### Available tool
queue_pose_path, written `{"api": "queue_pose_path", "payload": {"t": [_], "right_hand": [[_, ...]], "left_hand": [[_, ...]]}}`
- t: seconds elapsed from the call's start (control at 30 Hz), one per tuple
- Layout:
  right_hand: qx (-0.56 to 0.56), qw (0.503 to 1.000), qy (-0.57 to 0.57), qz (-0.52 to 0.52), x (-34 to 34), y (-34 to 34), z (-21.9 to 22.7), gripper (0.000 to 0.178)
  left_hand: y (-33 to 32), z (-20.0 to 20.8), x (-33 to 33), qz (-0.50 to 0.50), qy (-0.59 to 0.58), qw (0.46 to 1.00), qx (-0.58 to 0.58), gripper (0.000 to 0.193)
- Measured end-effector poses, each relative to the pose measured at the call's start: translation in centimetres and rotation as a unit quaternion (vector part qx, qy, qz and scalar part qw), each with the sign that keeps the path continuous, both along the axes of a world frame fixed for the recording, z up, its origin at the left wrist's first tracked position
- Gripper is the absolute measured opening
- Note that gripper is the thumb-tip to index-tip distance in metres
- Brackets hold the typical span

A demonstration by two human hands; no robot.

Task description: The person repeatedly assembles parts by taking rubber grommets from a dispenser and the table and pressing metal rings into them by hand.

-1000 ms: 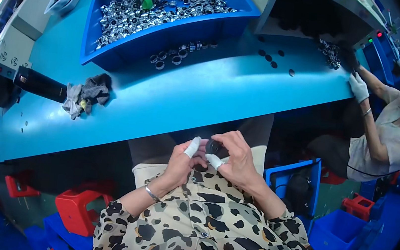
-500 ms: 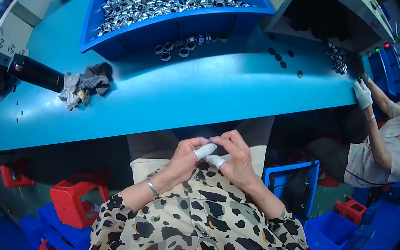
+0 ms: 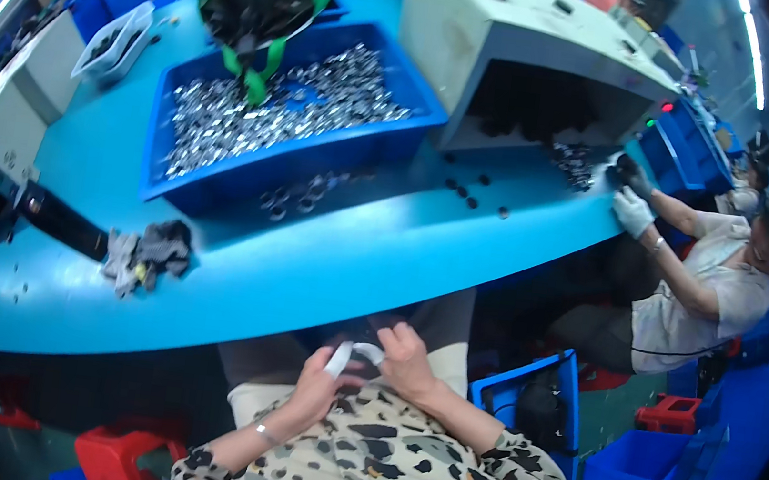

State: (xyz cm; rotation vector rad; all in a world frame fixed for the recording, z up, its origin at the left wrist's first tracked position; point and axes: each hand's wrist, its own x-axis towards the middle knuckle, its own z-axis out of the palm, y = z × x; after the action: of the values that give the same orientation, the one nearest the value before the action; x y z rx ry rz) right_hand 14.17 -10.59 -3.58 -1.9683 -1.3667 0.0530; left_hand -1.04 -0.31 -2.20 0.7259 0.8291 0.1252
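Observation:
Both hands are held close together above my lap, below the table's near edge. My left hand (image 3: 316, 390) has a white wrap (image 3: 339, 359) on its raised thumb, apart from its fingers, which point toward the right hand; no held thing shows in it. My right hand (image 3: 406, 363) is closed with its fingers curled, and a white wrap (image 3: 369, 353) shows at its thumb side. Whether anything small is inside it is hidden and blurred.
On the blue table (image 3: 301, 297) stands a blue bin (image 3: 289, 156) of shiny metal rings, with several loose rings in front. Grey gloves (image 3: 152, 255) lie by a black bottle (image 3: 65, 222). A light-coloured machine (image 3: 542, 48) stands right; a gloved co-worker (image 3: 702, 269) sits beyond it.
The view has tipped up and turned, so the table sits lower and more of the background shows. My hands have drawn slightly apart, and my left thumb now stands away from its fingers.

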Motion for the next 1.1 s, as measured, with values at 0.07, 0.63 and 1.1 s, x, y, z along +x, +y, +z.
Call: {"api": "queue_pose_path", "payload": {"t": [0.07, 0.63, 1.1], "right_hand": [[-0.092, 0.995, -0.021, -0.028, 0.3, -0.5, -2.1, 0.017], [0.182, 0.963, -0.01, -0.2, 32.3, 12.7, 11.3, 0.029], [0.117, 0.937, -0.276, -0.182, 48.5, 24.7, 8.2, 0.04]], "left_hand": [[0.4, 4.2, -0.6, -0.097, 0.004, 0.985, 0.145, 0.05], [1.5, 23.1, 3.2, -0.336, -0.338, 0.875, -0.079, 0.048], [11.1, 11.2, 12.4, -0.267, -0.073, 0.895, 0.349, 0.017]]}}
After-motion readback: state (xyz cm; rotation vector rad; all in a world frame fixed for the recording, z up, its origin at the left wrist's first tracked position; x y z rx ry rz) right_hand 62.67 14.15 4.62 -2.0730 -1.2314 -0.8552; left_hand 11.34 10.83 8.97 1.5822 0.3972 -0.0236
